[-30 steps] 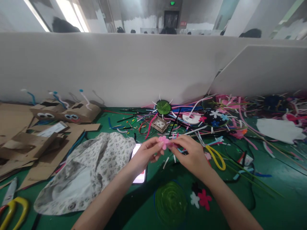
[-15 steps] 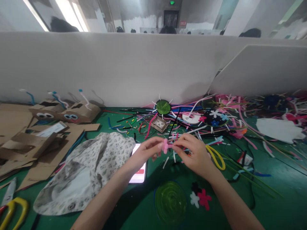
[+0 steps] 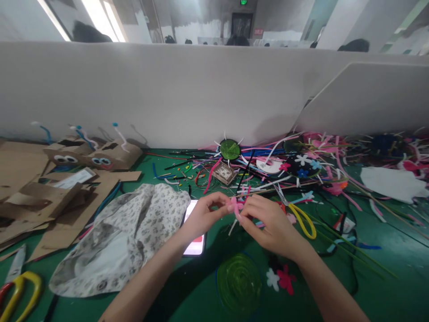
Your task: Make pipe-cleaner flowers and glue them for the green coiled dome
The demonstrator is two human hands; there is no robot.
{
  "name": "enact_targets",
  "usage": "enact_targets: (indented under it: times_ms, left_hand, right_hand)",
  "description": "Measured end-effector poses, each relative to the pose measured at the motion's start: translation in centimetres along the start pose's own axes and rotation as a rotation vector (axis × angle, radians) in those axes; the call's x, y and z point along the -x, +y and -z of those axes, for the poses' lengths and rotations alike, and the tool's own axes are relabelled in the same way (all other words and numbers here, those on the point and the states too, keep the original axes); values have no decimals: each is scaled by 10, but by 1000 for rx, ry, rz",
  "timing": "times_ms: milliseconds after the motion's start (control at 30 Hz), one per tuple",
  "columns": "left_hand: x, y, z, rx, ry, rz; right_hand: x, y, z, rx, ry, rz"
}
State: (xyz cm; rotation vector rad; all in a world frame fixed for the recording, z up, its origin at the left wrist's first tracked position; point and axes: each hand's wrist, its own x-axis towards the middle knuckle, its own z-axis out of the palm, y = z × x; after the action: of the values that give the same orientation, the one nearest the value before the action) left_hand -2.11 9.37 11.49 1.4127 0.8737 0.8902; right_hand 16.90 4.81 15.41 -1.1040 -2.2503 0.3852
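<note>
Left hand and right hand met fingertip to fingertip, both pinched shut on a small pink felt flower held between them above the green table. Lit phone lay under the left wrist. Yellow-handled scissors sat just beyond the right hand; round green glue disc lay nearer the body than both hands.

Single head-worn view, forward and down, close over the green table
</note>
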Motion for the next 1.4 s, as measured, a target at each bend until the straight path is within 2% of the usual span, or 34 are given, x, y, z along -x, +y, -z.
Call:
enact_targets:
  times_ms: [100,233,433,567,700,800,967,1267,1400]
  left_hand:
    - [1,0,3,-30,-80,30]
    - [1,0,8,11,-159,123]
    - [-1,-8,16,63,-229,199]
    - [-1,-7,13,126,-242,222]
    - [1,-4,5,222,-220,258]
    - [1,-4,1,259,-161,253]
    - [1,-3,-2,189,-76,205]
    - [5,-8,-15,-19,-53,102]
    - [6,-10,-13,-53,-121,83]
  right_hand:
    - [1,4,5,10,-15,31]
    - [3,9,11,25,-118,136]
    - [6,5,13,93,-206,185]
    - [4,3,9,180,-122,257]
    - [3,7,-1,262,64,297]
    - [4,8,-8,264,153,248]
    - [7,8,-12,178,152,74]
    - [5,10,-13,-30,178,-246]
    - [1,14,-13,-68,254,-226]
